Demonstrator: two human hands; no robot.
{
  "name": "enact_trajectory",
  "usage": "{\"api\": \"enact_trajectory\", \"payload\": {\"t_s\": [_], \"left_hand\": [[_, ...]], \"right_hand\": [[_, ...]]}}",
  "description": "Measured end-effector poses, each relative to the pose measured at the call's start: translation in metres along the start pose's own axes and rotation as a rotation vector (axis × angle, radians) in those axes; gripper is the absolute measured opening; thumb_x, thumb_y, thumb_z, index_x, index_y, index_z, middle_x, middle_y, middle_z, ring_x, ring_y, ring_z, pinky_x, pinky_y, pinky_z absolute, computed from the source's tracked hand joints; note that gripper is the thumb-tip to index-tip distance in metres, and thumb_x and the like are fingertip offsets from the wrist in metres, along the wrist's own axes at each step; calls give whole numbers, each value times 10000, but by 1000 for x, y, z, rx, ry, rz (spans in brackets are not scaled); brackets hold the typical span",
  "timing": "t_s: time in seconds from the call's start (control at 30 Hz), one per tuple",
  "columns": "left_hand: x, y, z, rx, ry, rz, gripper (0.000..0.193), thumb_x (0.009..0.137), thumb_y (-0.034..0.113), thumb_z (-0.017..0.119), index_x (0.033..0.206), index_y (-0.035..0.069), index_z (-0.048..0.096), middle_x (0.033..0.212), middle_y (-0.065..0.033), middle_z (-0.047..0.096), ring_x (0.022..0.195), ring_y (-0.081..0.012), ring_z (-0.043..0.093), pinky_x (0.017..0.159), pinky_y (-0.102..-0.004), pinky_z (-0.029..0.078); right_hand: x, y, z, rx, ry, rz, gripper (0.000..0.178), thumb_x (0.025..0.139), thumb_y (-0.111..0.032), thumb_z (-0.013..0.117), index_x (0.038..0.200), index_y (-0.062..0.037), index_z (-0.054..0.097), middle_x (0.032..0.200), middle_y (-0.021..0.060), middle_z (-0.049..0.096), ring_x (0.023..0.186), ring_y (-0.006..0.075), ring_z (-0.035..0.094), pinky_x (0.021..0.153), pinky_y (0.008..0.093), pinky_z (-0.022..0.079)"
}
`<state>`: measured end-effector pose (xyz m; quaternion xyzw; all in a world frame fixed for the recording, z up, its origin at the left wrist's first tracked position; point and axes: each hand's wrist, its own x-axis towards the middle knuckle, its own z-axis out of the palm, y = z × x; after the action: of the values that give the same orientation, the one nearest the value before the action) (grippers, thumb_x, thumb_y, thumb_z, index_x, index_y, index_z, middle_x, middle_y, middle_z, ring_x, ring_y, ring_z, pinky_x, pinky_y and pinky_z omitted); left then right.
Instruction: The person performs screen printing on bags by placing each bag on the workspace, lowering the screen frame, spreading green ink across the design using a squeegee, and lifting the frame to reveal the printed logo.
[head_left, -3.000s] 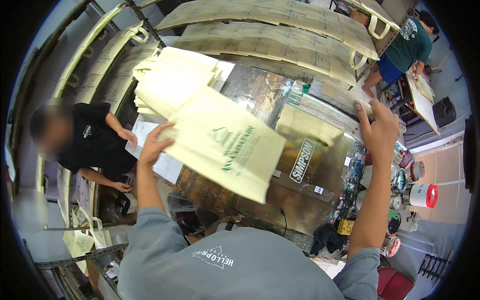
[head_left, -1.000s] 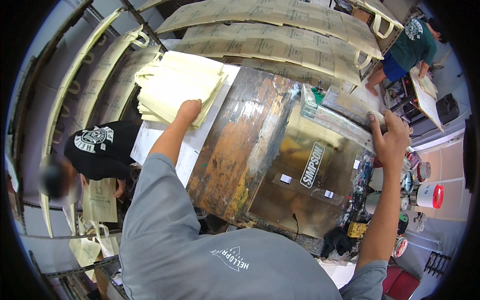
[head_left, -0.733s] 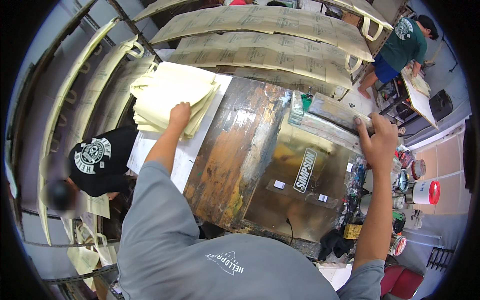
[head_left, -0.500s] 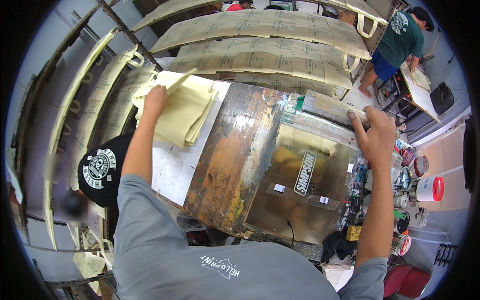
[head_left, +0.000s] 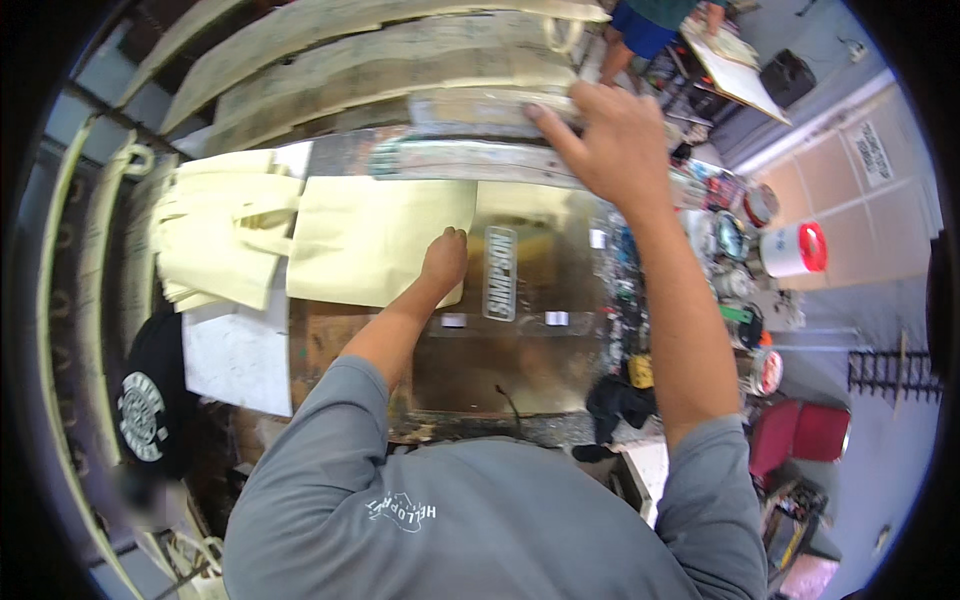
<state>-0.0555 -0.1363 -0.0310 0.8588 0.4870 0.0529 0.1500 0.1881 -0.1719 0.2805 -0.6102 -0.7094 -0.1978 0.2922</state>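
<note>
My left hand (head_left: pixel 445 262) is closed on the right edge of a flat cream fabric bag (head_left: pixel 370 235), which lies partly over the shiny brown board (head_left: pixel 560 365) on the table. On that board are a printed label and small white tabs. At the far side, my right hand (head_left: pixel 615 145) grips the end of a wooden frame (head_left: pixel 480 110) that stands tilted up. Its thumb rests on the near face; the other fingers are partly hidden behind. A pile of cream bags (head_left: pixel 215 215) with loose handles lies to the left, on a white sheet (head_left: pixel 240 350).
Racks of drying bags (head_left: pixel 400 65) rise behind the table and on the left. Tubs and cans (head_left: pixel 735 240) crowd the right side, with a black cloth (head_left: pixel 618 405) at the near right corner. A person in a black cap (head_left: pixel 150 400) is close at left; another person (head_left: pixel 640 30) stands far right.
My left hand has moved right from the pile, bringing one bag over the board. My right hand still holds the frame. The view has turned and shifted to the right.
</note>
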Motion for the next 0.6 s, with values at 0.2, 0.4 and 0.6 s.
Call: {"api": "enact_trajectory", "payload": {"t_s": [0.2,0.4,0.6], "left_hand": [[58,131,79,-143,-145,163,248,898,49,640,1129,-35,665,1096,-235,678,1095,-433,678,962,-508,566],[80,198,122,-308,-11,202,113,907,69,669,976,2,728,1049,-231,709,1000,-396,733,862,-481,621],[98,186,174,-548,77,458,345,901,184,743,1169,-34,727,1190,-224,720,1138,-420,677,946,-524,577]], "right_hand": [[-6,9,8,47,59,-28,571,942,-588,711,756,-51,652,709,138,668,726,351,655,729,480,418],[-2,9,10,42,19,-1,563,928,-588,725,749,-60,648,696,121,659,712,341,654,722,470,419],[-3,7,12,78,114,-68,566,917,-588,735,730,-62,643,684,121,651,682,349,648,700,461,419]]}}
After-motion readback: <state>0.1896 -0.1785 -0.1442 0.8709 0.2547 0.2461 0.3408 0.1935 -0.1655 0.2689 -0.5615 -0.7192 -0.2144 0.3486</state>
